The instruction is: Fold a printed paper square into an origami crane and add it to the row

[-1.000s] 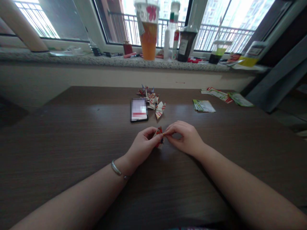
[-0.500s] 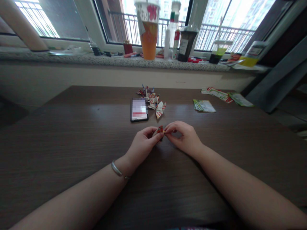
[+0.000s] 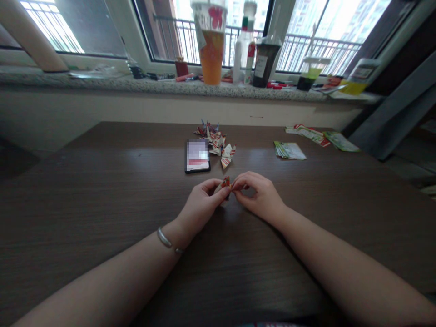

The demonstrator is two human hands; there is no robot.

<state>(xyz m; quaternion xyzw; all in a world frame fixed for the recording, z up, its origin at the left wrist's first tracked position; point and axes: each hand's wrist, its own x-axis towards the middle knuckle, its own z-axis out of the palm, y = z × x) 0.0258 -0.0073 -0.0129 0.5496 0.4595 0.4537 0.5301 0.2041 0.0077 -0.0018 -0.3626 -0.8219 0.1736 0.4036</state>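
Observation:
Between thumb and fingers, my left hand (image 3: 206, 196) pinches a small folded piece of paper (image 3: 226, 182), printed red, white and green. My right hand (image 3: 256, 190) is closed in a pinch at the right end of that same folded paper; the fingertips cover most of the spot. A silver bracelet (image 3: 164, 237) circles my left wrist. Just beyond the hands, several folded paper figures (image 3: 227, 156) with red and white print lie in a cluster. Beside them on the left is a phone (image 3: 198, 156) with a lit, blurred screen.
On the brown table (image 3: 102, 190), a fanned stack of green-white paper slips (image 3: 290, 151) lies at the right, with more printed strips (image 3: 311, 135) behind. The stone windowsill (image 3: 153, 86) carries a tall cup of orange drink (image 3: 211, 56), bottles (image 3: 238, 59), a dark cup (image 3: 264, 63) and small clutter.
Both hands have shifted very slightly left with the folded paper between them. The things on the table and sill stay where they were.

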